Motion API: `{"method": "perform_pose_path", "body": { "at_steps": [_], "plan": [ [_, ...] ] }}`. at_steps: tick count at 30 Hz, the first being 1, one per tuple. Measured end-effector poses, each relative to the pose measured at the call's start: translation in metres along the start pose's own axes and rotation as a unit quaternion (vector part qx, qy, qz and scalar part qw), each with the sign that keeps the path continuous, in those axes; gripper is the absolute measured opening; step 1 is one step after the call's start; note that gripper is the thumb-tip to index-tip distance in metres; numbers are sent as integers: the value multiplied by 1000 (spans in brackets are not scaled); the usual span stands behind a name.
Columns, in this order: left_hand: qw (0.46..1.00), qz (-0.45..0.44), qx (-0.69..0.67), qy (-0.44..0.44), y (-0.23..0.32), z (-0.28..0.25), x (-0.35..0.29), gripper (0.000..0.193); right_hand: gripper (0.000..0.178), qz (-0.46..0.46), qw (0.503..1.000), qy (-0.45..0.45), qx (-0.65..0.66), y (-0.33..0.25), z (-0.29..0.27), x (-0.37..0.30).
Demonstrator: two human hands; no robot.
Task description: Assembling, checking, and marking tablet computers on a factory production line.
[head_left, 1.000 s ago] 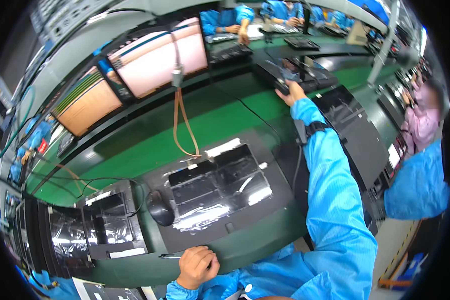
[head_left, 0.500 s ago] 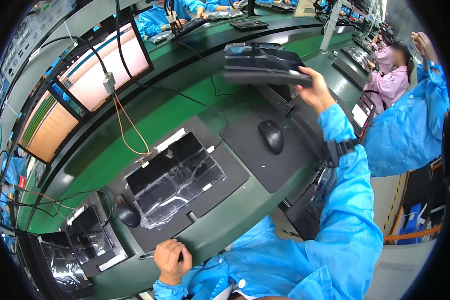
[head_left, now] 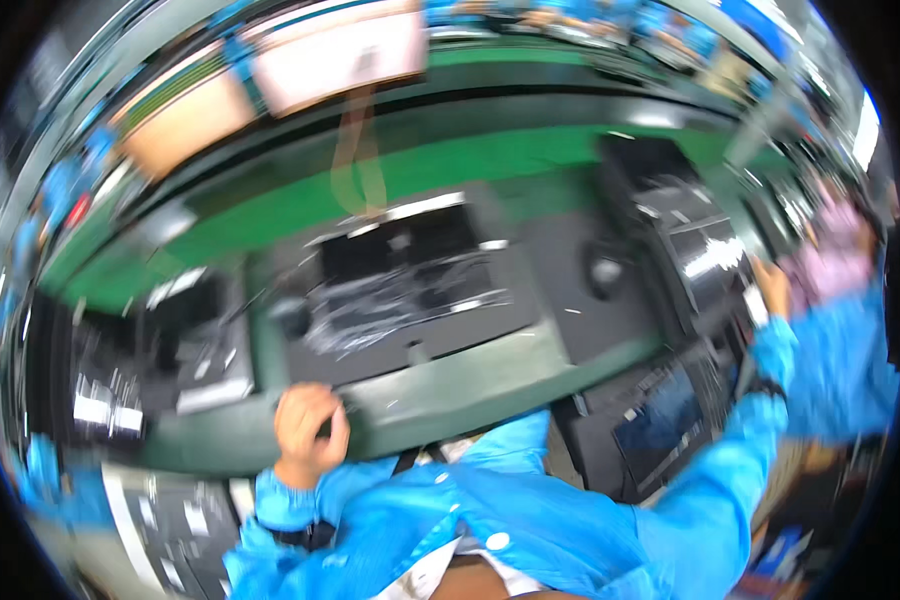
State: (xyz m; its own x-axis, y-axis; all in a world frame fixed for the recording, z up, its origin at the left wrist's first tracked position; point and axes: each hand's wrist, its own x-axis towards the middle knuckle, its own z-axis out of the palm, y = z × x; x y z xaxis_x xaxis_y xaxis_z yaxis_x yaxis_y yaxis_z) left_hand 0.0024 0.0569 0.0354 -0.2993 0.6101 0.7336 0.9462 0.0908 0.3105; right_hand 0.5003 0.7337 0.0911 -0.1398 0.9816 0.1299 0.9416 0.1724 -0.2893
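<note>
Left hand [head_left: 310, 428] fisted on bench edge [head_left: 450, 385]; right hand [head_left: 773, 288] blurred, grip unclear.

Your sleeves [head_left: 530, 520] were bright blue; the table [head_left: 270, 220] was green, and the tray [head_left: 410, 290] on it was dark grey.

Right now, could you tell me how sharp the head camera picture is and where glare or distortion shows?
Head view: heavy motion blur smears everything, including the left hand at the bench edge and the right hand; glare streaks the plastic-wrapped black panel; fisheye bends the green bench strip and darkens the rim.
</note>
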Motion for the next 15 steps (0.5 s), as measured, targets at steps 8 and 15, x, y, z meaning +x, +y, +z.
{"method": "perform_pose_path", "body": {
  "at_steps": [8,15],
  "plan": [
    [933,-195,303,-26,-92,-120,-35,64,22,-603,763,-16,232,-403,3,-277],
    [945,-202,255,-30,-165,-118,-53,77,27,-760,622,-15,189,-641,134,-427]
  ]
}}
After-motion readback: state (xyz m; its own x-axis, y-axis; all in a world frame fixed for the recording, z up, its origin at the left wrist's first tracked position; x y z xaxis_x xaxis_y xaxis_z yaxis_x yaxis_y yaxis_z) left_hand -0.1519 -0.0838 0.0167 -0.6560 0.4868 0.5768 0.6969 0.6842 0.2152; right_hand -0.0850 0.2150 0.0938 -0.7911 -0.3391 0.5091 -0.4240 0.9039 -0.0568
